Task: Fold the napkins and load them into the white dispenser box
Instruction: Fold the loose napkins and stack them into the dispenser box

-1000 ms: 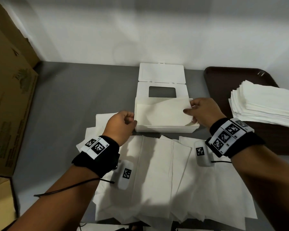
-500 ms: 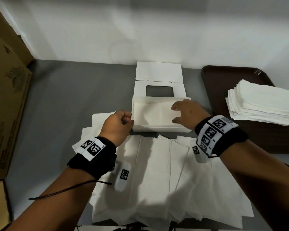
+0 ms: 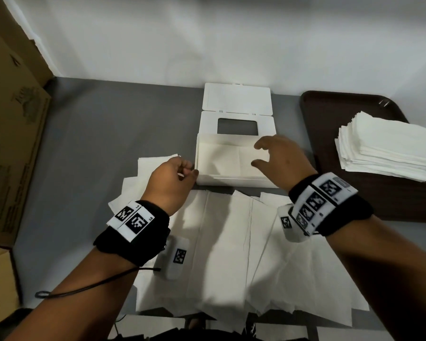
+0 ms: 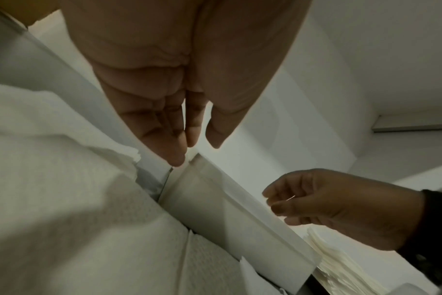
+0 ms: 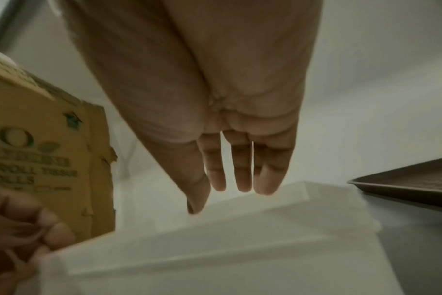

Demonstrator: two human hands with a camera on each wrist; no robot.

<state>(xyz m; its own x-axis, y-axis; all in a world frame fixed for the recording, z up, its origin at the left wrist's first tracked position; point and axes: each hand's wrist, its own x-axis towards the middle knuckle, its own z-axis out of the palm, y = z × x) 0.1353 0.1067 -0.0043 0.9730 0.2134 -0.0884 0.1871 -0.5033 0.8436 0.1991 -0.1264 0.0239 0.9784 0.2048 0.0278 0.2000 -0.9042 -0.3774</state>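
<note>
Fingers [image 3: 261,145] of the right hand [image 3: 280,161] hovered spread and empty over the napkin [image 3: 229,158] inside the box [image 3: 231,179], having let go, probably to press it flat. Curled left hand [image 3: 170,179] braced the box's left wall, unchanged. Unfolded napkins [image 3: 231,242] lay just before the box on the worktop [image 3: 96,143].

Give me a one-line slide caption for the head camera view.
Right hand hovers open over the napkin-filled white box while the left hand rests curled at its corner, unfolded napkins spread in front.
</note>
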